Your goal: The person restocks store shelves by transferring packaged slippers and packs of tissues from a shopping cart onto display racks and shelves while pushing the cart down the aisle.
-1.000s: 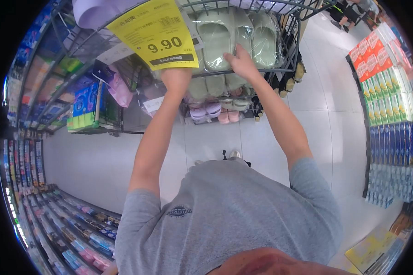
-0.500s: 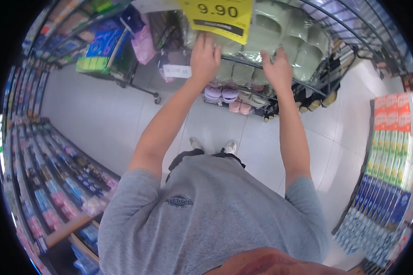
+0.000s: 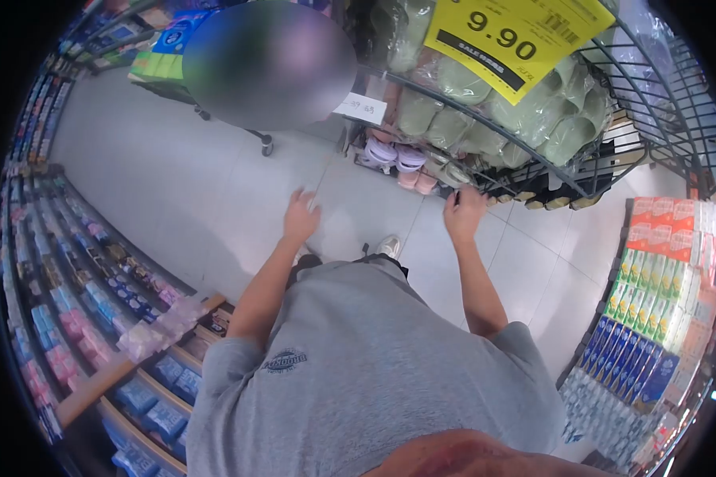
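Observation:
My left hand point(image 3: 301, 218) hangs over the pale tiled floor with its fingers apart and nothing in it. Farther right, my right hand point(image 3: 464, 213) is raised near the lower edge of the wire rack point(image 3: 507, 137), fingers loosely bent and spread, also holding nothing. Light green slippers point(image 3: 577, 127) in clear wrap lie in the rack. A yellow price sign point(image 3: 513, 48) reading 9.90 hangs in front of them. Purple slippers point(image 3: 396, 154) and pink slippers point(image 3: 415, 181) sit lower down, above and between my hands in the view.
Shelves of small packets point(image 3: 75, 318) curve along the left. Stacked orange, green and blue packs point(image 3: 648, 294) stand on the right. A white label point(image 3: 361, 108) is at the rack's left end. A blurred oval hides part of the upper left.
Both hands have come off the wrapped green slippers and the rack edge and drawn back toward my body. The view has shifted, so the rack and sign now appear farther right.

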{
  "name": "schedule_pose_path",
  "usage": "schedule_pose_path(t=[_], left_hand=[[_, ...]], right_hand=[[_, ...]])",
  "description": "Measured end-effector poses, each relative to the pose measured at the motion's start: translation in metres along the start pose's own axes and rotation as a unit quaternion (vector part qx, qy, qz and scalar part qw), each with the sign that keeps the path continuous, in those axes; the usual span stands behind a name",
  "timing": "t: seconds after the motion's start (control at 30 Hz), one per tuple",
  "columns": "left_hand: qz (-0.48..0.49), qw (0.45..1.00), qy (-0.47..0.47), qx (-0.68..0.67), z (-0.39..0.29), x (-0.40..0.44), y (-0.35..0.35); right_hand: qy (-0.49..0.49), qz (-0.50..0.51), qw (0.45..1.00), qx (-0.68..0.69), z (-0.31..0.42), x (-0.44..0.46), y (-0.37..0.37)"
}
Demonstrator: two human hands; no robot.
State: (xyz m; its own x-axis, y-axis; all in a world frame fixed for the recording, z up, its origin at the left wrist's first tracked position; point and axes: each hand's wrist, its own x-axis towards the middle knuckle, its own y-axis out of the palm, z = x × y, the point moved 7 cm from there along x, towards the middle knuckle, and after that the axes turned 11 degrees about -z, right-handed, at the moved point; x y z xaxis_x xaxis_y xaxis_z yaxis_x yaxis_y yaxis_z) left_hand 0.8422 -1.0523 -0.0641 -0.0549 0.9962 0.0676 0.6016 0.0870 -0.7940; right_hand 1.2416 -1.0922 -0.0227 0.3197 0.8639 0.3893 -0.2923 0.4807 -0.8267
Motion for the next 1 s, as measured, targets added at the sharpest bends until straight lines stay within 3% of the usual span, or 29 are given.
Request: schedule_pose_path(t=[0.03,0.07,0.1,0.13,0.17,0.2,0.23,0.27,0.3,0.33,0.37,0.4,0.43,0.47,0.5,0.53,0.57,0.63,0.67,0.73,0.83,0.93,1.0], left_hand=[[0.071,0.995,-0.069,-0.008,0.084,-0.019,0.018],[0.103,0.989,-0.101,0.032,0.147,-0.042,0.018],[0.229,0.952,-0.201,0.025,0.2,-0.072,0.01],[0.323,0.926,-0.162,0.106,0.27,-0.106,0.014],[0.402,0.886,-0.029,0.229,0.314,-0.137,0.006],[0.289,0.931,0.02,0.221,0.37,-0.172,-0.011],[0.25,0.921,-0.268,0.134,0.451,-0.217,-0.016],[0.156,0.888,-0.433,-0.011,0.476,-0.252,-0.049],[0.111,0.777,-0.596,-0.172,0.461,-0.276,-0.086],[0.028,0.743,-0.629,-0.228,0.462,-0.292,-0.107],[0.011,0.733,-0.634,-0.247,0.463,-0.299,-0.12],[0.004,0.733,-0.628,-0.261,0.477,-0.312,-0.127],[0.004,0.745,-0.608,-0.274,0.504,-0.323,-0.121],[-0.001,0.758,-0.583,-0.293,0.528,-0.33,-0.115],[-0.003,0.766,-0.565,-0.306,0.546,-0.333,-0.113],[-0.007,0.776,-0.546,-0.316,0.553,-0.328,-0.117],[0.033,0.763,-0.57,-0.303,0.571,-0.32,-0.118],[0.119,0.734,-0.61,-0.274,0.552,-0.274,-0.147],[0.07,0.79,-0.568,-0.22,0.528,-0.23,-0.173],[-0.016,0.807,-0.53,-0.259,0.525,-0.171,-0.192],[-0.062,0.826,-0.477,-0.294,0.513,-0.108,-0.217],[-0.094,0.812,-0.458,-0.349,0.486,-0.075,-0.235],[-0.09,0.806,-0.449,-0.376,0.486,-0.082,-0.235]], right_hand=[[0.016,0.119,0.99,-0.072,-0.008,-0.037,0.037],[0.091,0.263,0.953,-0.119,-0.029,-0.086,0.077],[0.136,0.369,0.911,-0.125,-0.039,-0.131,0.101],[0.142,0.438,0.882,-0.098,-0.059,-0.185,0.137],[-0.073,0.576,0.802,-0.142,-0.08,-0.252,0.197],[0.086,0.633,0.769,-0.031,-0.069,-0.281,0.182],[0.256,0.603,0.753,-0.071,-0.039,-0.279,0.155],[0.421,0.554,0.71,-0.104,-0.005,-0.284,0.128],[0.339,0.584,0.735,-0.056,0.014,-0.291,0.152],[0.254,0.606,0.754,-0.009,0.027,-0.305,0.184],[0.271,0.616,0.739,0.027,0.031,-0.316,0.219],[-0.062,0.646,0.761,-0.02,0.062,-0.304,0.248],[-0.097,0.65,0.751,-0.065,0.1,-0.277,0.252],[-0.195,0.666,0.715,-0.088,0.106,-0.275,0.299],[-0.094,0.578,0.802,-0.12,0.135,-0.231,0.304],[-0.134,0.506,0.844,-0.113,0.158,-0.205,0.324],[-0.091,0.45,0.885,-0.078,0.182,-0.176,0.351],[-0.075,0.372,0.925,0.024,0.3,-0.104,0.32],[0.041,0.376,0.914,0.146,0.338,-0.085,0.317],[0.101,0.357,0.885,0.281,0.416,-0.062,0.309],[0.054,0.392,0.851,0.344,0.49,-0.063,0.319],[0.044,0.48,0.835,0.265,0.505,-0.095,0.358],[0.039,0.556,0.812,0.174,0.476,-0.127,0.409]])
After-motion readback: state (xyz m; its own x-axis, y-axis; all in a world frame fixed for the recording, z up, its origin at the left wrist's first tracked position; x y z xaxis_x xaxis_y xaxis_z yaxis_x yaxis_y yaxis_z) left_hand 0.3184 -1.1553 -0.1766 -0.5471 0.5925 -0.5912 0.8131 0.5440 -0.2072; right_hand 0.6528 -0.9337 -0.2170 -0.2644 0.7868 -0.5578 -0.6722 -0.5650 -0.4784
